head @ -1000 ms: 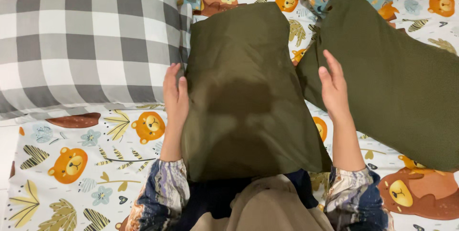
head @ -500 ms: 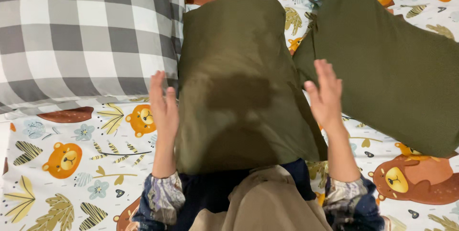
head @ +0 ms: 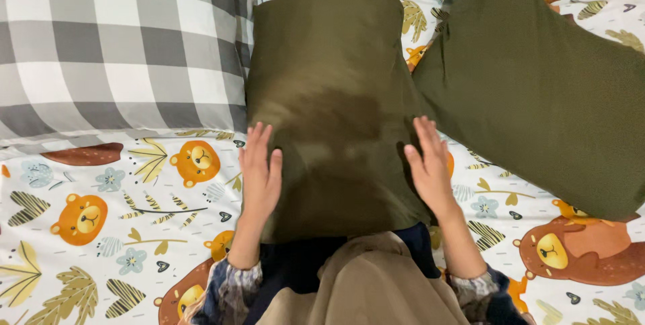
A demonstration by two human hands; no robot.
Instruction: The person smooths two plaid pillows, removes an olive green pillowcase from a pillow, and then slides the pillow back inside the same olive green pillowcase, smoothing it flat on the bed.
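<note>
Two bare hands press flat against the sides of an olive-green fabric pillow [head: 329, 83] standing on a bed.

The olive-green pillow is the landmark: it lies lengthwise in front of the person, its near end against their lap. The left hand [head: 261, 174] lies open, fingers straight, flat on the pillow's left edge; the right hand [head: 430, 167] lies open the same way on its right edge. Neither grips the cloth. A grey-and-white checked pillow [head: 114, 49] touches the landmark's left side; a second olive-green pillow [head: 544, 90] lies just beside its right. Beneath is a white bedsheet printed with orange bears and leaves [head: 101, 231]. The pillow appears already cased and plump, so it seems nearly finished; only squaring and placing look left.
</note>
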